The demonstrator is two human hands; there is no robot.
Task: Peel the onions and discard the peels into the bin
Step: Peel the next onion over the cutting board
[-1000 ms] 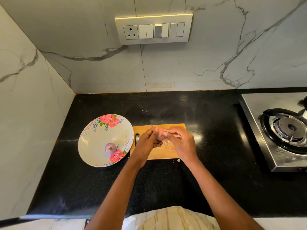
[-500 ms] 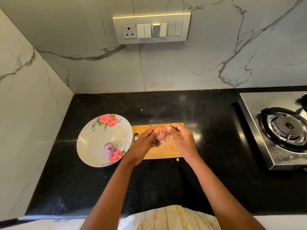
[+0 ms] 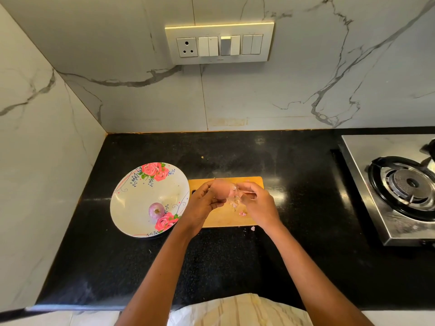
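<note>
Onions (image 3: 220, 189): two; plate (image 3: 131, 205): one

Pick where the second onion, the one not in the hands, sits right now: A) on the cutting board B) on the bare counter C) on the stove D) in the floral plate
D: the loose onion lies inside the floral plate, left of the cutting board.

Two bare forearms enter from the lower edge, unsleeved up to the frame border, ending in the left hand (image 3: 204, 206) and right hand (image 3: 258, 204). No rings, watch or bracelets are visible, though blur at the fingers limits certainty. At bottom centre, a cream garment (image 3: 237, 310) with pale brownish vertical stripes covers the torso.
</note>
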